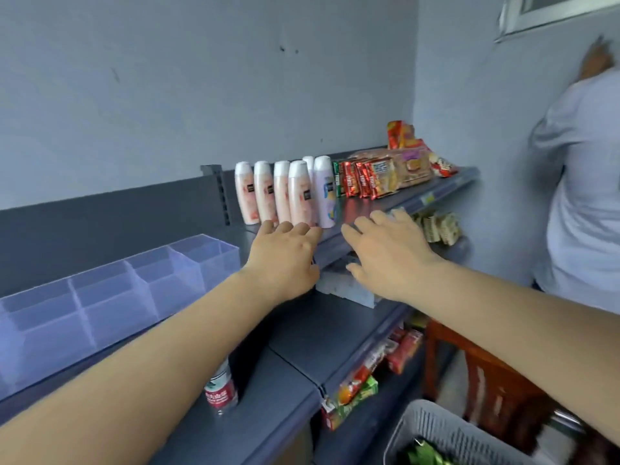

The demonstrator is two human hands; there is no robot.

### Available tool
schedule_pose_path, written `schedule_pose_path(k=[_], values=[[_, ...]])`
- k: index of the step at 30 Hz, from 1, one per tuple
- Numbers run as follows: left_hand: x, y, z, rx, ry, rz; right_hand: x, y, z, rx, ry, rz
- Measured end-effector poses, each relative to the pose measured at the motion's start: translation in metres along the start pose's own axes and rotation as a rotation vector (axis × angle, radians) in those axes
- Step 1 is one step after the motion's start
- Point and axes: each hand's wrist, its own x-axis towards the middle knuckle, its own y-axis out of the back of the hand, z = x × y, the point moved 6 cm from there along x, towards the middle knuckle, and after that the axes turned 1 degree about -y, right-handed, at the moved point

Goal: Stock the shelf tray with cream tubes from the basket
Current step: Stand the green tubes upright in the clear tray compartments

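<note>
Several pink and white cream tubes [285, 193] stand cap-up in a row on the dark top shelf [412, 196]. My left hand [285, 256] reaches up to their feet with straight fingers; whether it touches them I cannot tell. My right hand [389, 250] is stretched out flat just right of the tubes, over the shelf edge, holding nothing. A clear plastic tray [110, 303] with several compartments sits to the left on the shelf. The grey basket [443, 434] shows at the bottom right with green packets inside.
Red snack packs [365, 179] and bread stand right of the tubes. A white box [349, 286] lies on the lower shelf under my hands. A red-labelled bottle [221, 391] stands below. Another person [583, 196] stands by the right wall, beside a wooden chair [469, 374].
</note>
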Motion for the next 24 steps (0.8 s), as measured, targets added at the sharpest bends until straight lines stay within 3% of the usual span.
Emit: schedule_pose_path(k=[10, 24], values=[[0.055, -0.057, 0.176, -0.135, -0.315, -0.076, -0.111, -0.112, 0.12, -0.022, -0.283, -0.303], [0.063, -0.227, 0.322, -0.237, -0.646, -0.334, -0.205, -0.292, 0.15, 0.054, -0.537, -0.716]])
